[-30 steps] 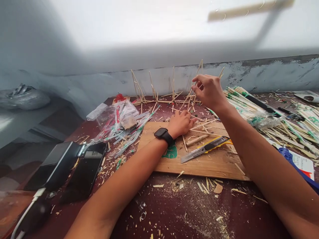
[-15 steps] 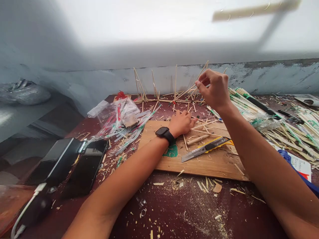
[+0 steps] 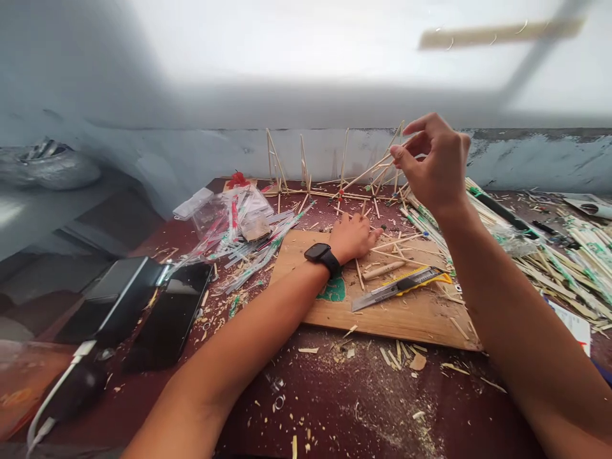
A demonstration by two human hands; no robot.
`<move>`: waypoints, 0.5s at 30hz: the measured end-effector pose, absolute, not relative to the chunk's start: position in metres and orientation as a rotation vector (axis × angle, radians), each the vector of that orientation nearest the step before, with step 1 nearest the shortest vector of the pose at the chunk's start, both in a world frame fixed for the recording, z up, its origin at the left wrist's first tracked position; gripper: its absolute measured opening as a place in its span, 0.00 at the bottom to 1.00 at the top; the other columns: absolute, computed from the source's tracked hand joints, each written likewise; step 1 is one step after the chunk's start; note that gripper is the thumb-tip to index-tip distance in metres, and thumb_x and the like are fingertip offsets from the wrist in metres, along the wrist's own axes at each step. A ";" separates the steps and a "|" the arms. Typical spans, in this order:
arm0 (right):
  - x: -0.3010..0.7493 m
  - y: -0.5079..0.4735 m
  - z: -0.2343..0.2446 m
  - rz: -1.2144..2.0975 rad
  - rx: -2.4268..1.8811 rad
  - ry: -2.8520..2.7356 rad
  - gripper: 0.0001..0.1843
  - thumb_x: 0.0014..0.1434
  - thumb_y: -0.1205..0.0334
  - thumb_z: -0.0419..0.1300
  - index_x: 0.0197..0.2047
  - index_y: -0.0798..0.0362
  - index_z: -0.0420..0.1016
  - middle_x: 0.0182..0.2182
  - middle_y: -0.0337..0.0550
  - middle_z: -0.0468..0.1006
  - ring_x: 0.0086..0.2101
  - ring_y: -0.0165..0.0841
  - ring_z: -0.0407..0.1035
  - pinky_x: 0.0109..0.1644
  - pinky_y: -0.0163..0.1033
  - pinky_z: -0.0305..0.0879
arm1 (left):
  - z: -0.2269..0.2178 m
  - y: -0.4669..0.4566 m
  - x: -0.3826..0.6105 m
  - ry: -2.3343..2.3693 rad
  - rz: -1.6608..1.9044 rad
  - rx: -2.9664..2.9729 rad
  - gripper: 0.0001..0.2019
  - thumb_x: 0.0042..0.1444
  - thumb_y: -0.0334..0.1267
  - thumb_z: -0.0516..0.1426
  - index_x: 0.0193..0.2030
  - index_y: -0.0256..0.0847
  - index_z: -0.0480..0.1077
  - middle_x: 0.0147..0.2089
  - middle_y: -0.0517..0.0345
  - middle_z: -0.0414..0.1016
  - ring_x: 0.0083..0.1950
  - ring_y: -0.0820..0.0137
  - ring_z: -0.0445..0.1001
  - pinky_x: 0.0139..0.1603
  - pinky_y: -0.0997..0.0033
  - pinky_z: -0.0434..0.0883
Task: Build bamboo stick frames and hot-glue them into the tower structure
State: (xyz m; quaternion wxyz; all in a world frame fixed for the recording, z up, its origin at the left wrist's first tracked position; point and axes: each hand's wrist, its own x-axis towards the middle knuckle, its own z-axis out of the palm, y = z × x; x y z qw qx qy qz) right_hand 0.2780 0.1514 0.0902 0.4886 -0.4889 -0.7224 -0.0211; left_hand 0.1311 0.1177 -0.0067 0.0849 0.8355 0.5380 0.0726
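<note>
My left hand (image 3: 354,237), with a black watch on its wrist, lies low at the back of the wooden board (image 3: 329,315). Its fingers are spread over thin sticks, and whatever is under the palm is hidden. Raised at the right, my right hand (image 3: 433,162) has its thumb at the upper end of a slanting bamboo stick (image 3: 368,172); the index finger is lifted off. This stick runs down to a red joint (image 3: 341,192) in a stick framework (image 3: 315,192) along the wall. A yellow-and-black utility knife (image 3: 401,287) and a wooden rod (image 3: 383,270) lie on the board.
Clear and coloured plastic strips (image 3: 258,255) are piled left of the board. Two dark devices (image 3: 167,319) with a white cable (image 3: 57,389) lie farther left. Bundles of bamboo sticks (image 3: 559,274) cover the right side. Shavings (image 3: 396,357) litter the dark red table (image 3: 459,421).
My right hand has shifted up and right along the slanting stick, and its index finger has lifted. My left hand keeps its place on the board. The view has shifted slightly.
</note>
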 end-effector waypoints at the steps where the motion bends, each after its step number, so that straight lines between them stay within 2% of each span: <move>1: 0.278 0.149 0.092 -0.059 -1.190 -1.728 0.11 0.65 0.61 0.66 0.50 0.42 0.77 0.36 0.44 0.84 0.37 0.41 0.80 0.50 0.52 0.75 | -0.006 0.118 0.131 1.604 0.216 2.487 0.29 0.80 0.53 0.43 0.70 0.34 0.70 0.73 0.39 0.71 0.73 0.45 0.67 0.68 0.49 0.73; 5: 0.274 0.139 0.097 -0.109 -1.179 -1.588 0.14 0.67 0.61 0.63 0.55 0.39 0.72 0.41 0.46 0.85 0.40 0.44 0.80 0.48 0.54 0.76 | -0.004 0.120 0.129 1.582 0.206 2.486 0.29 0.80 0.53 0.43 0.70 0.34 0.70 0.73 0.39 0.71 0.73 0.45 0.68 0.69 0.50 0.71; 9: 0.271 0.131 0.101 -0.134 -1.062 -1.444 0.08 0.67 0.59 0.62 0.47 0.42 0.66 0.42 0.49 0.85 0.42 0.43 0.81 0.43 0.49 0.75 | -0.005 0.123 0.127 1.556 0.196 2.498 0.30 0.80 0.54 0.43 0.68 0.33 0.71 0.71 0.39 0.74 0.72 0.46 0.70 0.68 0.53 0.71; 12: 0.271 0.129 0.104 -0.135 -0.884 -1.359 0.13 0.67 0.55 0.63 0.42 0.42 0.60 0.40 0.50 0.84 0.41 0.43 0.82 0.40 0.48 0.74 | -0.002 0.123 0.126 1.532 0.192 2.511 0.29 0.80 0.55 0.44 0.65 0.34 0.74 0.68 0.39 0.77 0.69 0.49 0.73 0.67 0.54 0.71; 15: 0.275 0.136 0.107 -0.174 -0.717 -1.293 0.17 0.65 0.52 0.65 0.41 0.43 0.58 0.35 0.46 0.80 0.37 0.43 0.82 0.37 0.47 0.74 | 0.010 0.118 0.125 1.521 0.246 2.535 0.27 0.80 0.53 0.45 0.62 0.35 0.76 0.65 0.40 0.79 0.67 0.54 0.75 0.68 0.57 0.70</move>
